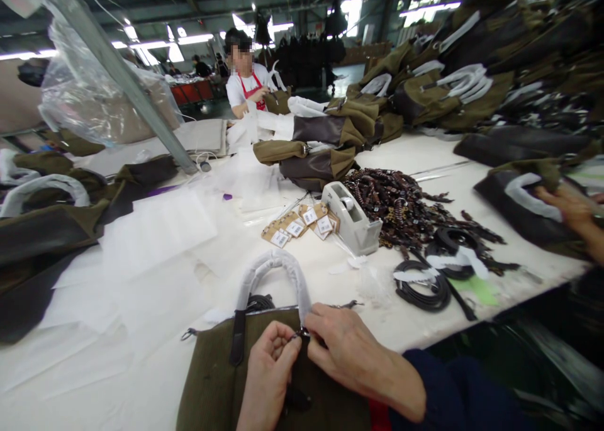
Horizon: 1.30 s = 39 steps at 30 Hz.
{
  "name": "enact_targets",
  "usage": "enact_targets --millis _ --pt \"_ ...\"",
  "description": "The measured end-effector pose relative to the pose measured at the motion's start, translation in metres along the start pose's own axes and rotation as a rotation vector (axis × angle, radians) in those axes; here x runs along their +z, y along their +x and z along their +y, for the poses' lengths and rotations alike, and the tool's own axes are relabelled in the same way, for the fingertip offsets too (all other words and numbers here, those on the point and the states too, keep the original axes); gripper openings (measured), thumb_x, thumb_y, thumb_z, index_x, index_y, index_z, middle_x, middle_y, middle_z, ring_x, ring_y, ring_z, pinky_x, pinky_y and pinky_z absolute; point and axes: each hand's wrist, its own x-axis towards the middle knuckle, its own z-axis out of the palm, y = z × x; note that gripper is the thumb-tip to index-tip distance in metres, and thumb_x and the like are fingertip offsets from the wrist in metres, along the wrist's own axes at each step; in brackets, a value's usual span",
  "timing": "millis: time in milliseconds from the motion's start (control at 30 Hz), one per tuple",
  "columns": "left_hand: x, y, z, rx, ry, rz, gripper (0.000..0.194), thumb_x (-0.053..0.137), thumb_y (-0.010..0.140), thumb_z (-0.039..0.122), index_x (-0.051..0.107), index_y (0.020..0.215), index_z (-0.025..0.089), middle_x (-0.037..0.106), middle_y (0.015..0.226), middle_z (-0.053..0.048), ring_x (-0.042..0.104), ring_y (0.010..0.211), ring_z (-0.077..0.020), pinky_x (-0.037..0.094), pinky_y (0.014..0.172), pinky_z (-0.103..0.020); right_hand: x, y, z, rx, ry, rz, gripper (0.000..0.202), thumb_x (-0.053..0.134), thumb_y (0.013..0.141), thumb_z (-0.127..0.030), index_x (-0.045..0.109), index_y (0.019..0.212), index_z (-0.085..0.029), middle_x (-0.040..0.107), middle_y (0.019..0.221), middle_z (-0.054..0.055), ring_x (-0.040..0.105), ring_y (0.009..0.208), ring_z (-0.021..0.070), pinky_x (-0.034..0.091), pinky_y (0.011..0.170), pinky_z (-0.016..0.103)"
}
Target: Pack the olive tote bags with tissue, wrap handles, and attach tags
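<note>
An olive-green handbag [214,374] lies before me at the table's near edge, its zipper running along the top. Its handle [278,261] arches upward, wrapped in white padding, with a dark leather tab [237,340] at the left end. My left hand [274,362] is closed, thumb and forefinger pinching a small metal clip at the foot of the handle's right end. Bent around that same end, my right hand [346,349] is closed, its fingertips beside the clip. A dark strap piece [298,398] shows below, partly hidden by my left hand.
Behind the bag are cardboard tags [295,226], a tape dispenser [352,220] and a heap of dark straps [401,211]. Coiled black straps [422,285] lie right, white paper sheets [158,223] left. A co-worker [245,78] handles a bag opposite; another person's hand [570,207] reaches in at right.
</note>
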Motion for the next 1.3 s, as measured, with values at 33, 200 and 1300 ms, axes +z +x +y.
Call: enact_targets --millis 33,200,1300 --pt "0.0 0.0 0.0 0.001 0.004 0.006 0.03 0.069 0.079 0.044 0.054 0.078 0.018 0.049 0.06 0.006 0.035 0.05 -0.0074 0.027 0.044 -0.018 0.001 0.0 -0.001 0.003 -0.002 0.005 0.008 0.05 0.084 -0.017 0.056 0.082 -0.021 0.059 0.083 -0.001 0.051 0.07 0.0146 0.026 0.063 0.032" --pt "0.003 -0.001 -0.005 0.014 0.017 0.018 0.03 0.068 0.079 0.044 0.054 0.078 0.018 0.051 0.062 0.005 0.035 0.048 -0.0065 0.026 0.043 -0.018 0.006 -0.002 -0.004 0.001 -0.029 0.026 0.007 0.052 0.085 -0.017 0.058 0.084 -0.021 0.059 0.084 0.0 0.051 0.068 0.0147 0.024 0.06 0.033" --pt "-0.013 0.014 0.013 0.452 0.906 -0.271 0.021 0.038 0.101 0.021 0.053 0.087 0.022 0.057 0.092 -0.002 0.059 0.084 -0.0177 0.041 0.075 -0.028 0.001 -0.002 0.017 -0.034 0.007 -0.072 0.016 0.048 0.093 -0.007 0.058 0.099 -0.017 0.064 0.095 0.005 0.061 0.081 0.0189 0.038 0.064 0.03"
